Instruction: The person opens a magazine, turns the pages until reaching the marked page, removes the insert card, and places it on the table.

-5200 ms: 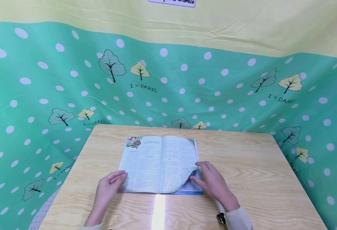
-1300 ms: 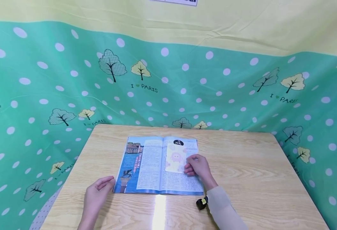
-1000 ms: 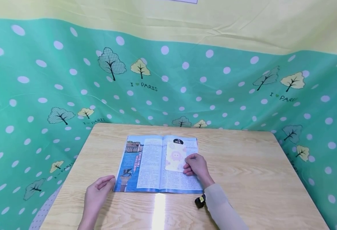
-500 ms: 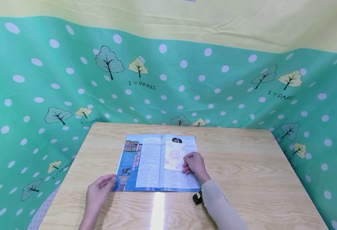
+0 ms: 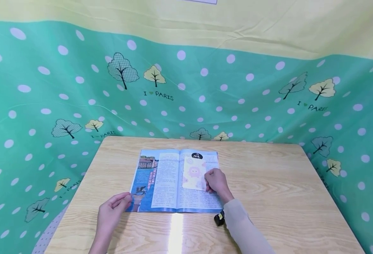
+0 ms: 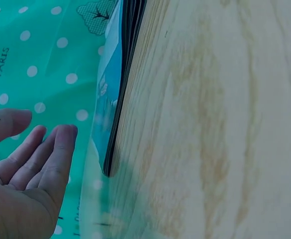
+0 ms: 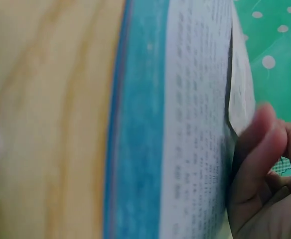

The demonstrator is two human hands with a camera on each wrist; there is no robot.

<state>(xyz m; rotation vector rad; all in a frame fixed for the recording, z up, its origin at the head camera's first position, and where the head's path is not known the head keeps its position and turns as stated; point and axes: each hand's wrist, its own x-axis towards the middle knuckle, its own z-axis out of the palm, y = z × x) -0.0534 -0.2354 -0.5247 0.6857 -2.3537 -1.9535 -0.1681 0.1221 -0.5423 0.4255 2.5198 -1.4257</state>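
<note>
An open magazine (image 5: 165, 197) lies flat on the table, with a blue canal photo on its left page and text on its right page. On the right page sits a pale card (image 5: 191, 181) with a pink cartoon figure. My right hand (image 5: 217, 181) pinches the card's right edge near its lower corner; in the right wrist view, thumb and finger meet at the card (image 7: 241, 94). My left hand (image 5: 111, 210) is at the magazine's lower left corner, fingers relaxed. In the left wrist view those fingers (image 6: 53, 164) appear slightly apart from the magazine (image 6: 110, 109).
The wooden table (image 5: 269, 183) extends to both sides of the magazine. A small black object (image 5: 219, 218) is by the right wrist. A green dotted curtain (image 5: 173, 116) hangs behind and around the table. A bright reflection lies on the table's front.
Some seconds ago the right hand was lifting a page of another spread; now the photo spread shows, with the card on it. Lately the left hand has shifted slightly right; the card stays nearly still.
</note>
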